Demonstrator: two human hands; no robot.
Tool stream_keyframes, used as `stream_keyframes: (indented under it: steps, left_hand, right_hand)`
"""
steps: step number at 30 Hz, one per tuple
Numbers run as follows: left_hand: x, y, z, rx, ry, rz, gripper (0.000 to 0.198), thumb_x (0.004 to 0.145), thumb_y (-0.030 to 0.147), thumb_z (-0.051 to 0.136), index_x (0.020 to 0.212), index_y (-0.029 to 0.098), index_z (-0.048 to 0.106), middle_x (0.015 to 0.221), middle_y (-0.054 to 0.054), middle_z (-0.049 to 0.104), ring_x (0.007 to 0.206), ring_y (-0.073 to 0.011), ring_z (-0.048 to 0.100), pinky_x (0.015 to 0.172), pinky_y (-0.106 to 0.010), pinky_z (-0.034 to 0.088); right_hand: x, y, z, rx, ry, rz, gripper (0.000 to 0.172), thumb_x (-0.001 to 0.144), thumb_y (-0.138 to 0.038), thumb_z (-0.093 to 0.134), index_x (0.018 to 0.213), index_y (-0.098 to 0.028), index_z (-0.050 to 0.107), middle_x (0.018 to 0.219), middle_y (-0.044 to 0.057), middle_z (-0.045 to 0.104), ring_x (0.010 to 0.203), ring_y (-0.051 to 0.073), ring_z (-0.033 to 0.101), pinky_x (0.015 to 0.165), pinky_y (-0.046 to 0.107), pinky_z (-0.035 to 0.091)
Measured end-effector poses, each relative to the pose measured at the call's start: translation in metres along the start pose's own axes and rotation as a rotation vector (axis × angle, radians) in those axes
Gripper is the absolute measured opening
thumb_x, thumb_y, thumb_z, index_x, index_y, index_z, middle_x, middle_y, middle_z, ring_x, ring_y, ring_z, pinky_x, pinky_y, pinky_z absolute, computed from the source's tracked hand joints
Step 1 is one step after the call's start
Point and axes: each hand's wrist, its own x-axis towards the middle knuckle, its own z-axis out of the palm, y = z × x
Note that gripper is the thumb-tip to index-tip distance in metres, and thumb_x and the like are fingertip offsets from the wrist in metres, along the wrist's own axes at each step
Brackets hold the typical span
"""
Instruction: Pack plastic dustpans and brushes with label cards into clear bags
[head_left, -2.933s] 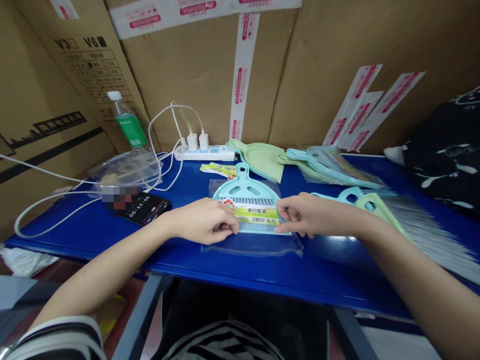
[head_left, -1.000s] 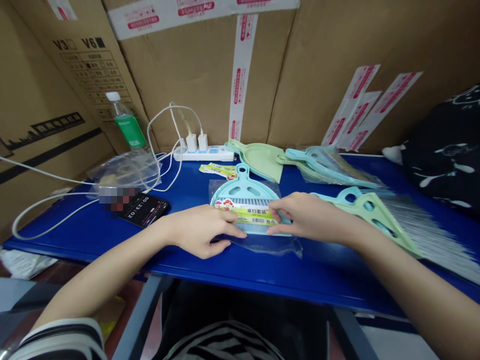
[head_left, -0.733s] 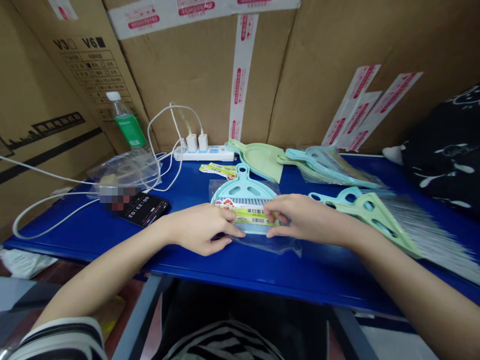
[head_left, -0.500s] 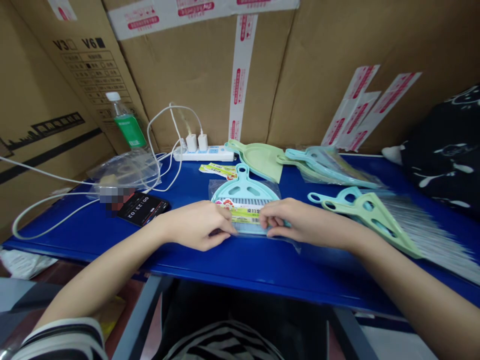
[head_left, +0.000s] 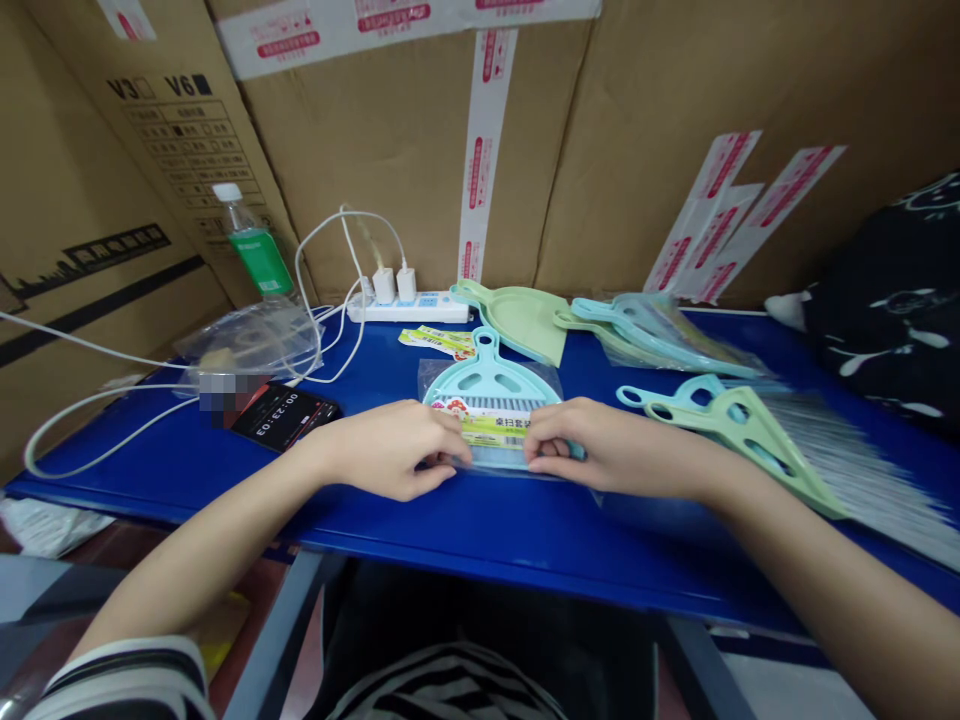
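Observation:
A light-blue mini dustpan and brush set [head_left: 487, 380] lies in a clear plastic bag [head_left: 555, 380] in front of me, handle pointing away. Across its lower part is a yellow-green label card [head_left: 486, 436] with a red mushroom print. My left hand [head_left: 401, 450] has its fingers curled and closed at the bag's left side, by the card's end. My right hand [head_left: 592, 445] is closed likewise at the right side, fingers bent inward near the card's other end. Fingertips are partly hidden, and both hands rest low over the blue table [head_left: 480, 530].
Right of my hands lie blue and green brush handles [head_left: 750, 430] and a stack of clear bags [head_left: 870, 460]. Behind are a green dustpan [head_left: 525, 315], bagged sets [head_left: 660, 325], label cards [head_left: 439, 340] and a power strip [head_left: 427, 308]. A phone [head_left: 285, 415], cables and bottle [head_left: 259, 250] stand left.
My right hand has shifted very slightly right, and more of the label card's print shows between the hands. The left hand has barely moved. The bagged set stays in place.

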Motion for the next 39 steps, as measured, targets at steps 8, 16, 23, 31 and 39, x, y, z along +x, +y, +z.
stream_keyframes:
  steps: [8,16,23,31,39]
  left_hand:
    - [0.002,0.000,0.000,0.045,-0.092,0.021,0.018,0.080,0.006,0.051,0.086,0.017,0.063,0.077,-0.001,0.064,0.070,-0.0142,0.059,0.062,-0.024,0.043]
    - [0.001,-0.002,0.001,0.009,-0.086,-0.003,0.021,0.087,0.008,0.047,0.092,0.017,0.065,0.088,-0.003,0.068,0.082,-0.0159,0.062,0.073,-0.025,0.046]
    - [-0.002,0.000,-0.007,-0.025,-0.200,-0.024,0.029,0.077,0.001,0.052,0.100,0.015,0.062,0.091,-0.004,0.065,0.082,-0.0162,0.061,0.074,-0.025,0.047]
    - [-0.004,-0.004,-0.007,-0.051,-0.166,-0.035,0.031,0.079,0.000,0.048,0.099,0.018,0.064,0.097,-0.003,0.069,0.091,-0.0162,0.063,0.083,-0.025,0.046]
    - [-0.001,-0.005,-0.005,-0.063,-0.140,-0.076,0.019,0.078,0.008,0.055,0.090,0.019,0.065,0.079,0.001,0.067,0.070,-0.0121,0.062,0.065,-0.021,0.044]
  right_hand:
    - [0.002,-0.001,0.005,-0.026,0.018,-0.087,0.036,0.094,-0.038,0.039,0.069,-0.018,0.058,0.066,0.001,0.058,0.059,0.013,0.050,0.058,0.026,0.035]
    - [-0.006,-0.007,0.000,-0.082,-0.014,-0.078,0.020,0.080,-0.037,0.060,0.082,-0.017,0.062,0.072,0.002,0.059,0.063,0.015,0.051,0.060,0.027,0.039]
    - [-0.009,-0.007,-0.002,-0.080,-0.008,-0.082,0.023,0.073,-0.007,0.051,0.088,-0.017,0.067,0.082,0.004,0.063,0.062,0.013,0.056,0.064,0.026,0.043]
    - [-0.012,-0.002,-0.002,-0.051,-0.007,-0.082,0.024,0.076,-0.007,0.050,0.089,-0.017,0.068,0.079,0.004,0.068,0.071,0.015,0.060,0.070,0.026,0.046]
    - [-0.010,-0.004,-0.004,-0.049,0.007,-0.121,0.025,0.074,-0.006,0.049,0.086,-0.017,0.069,0.075,0.002,0.067,0.064,0.013,0.058,0.066,0.025,0.045]
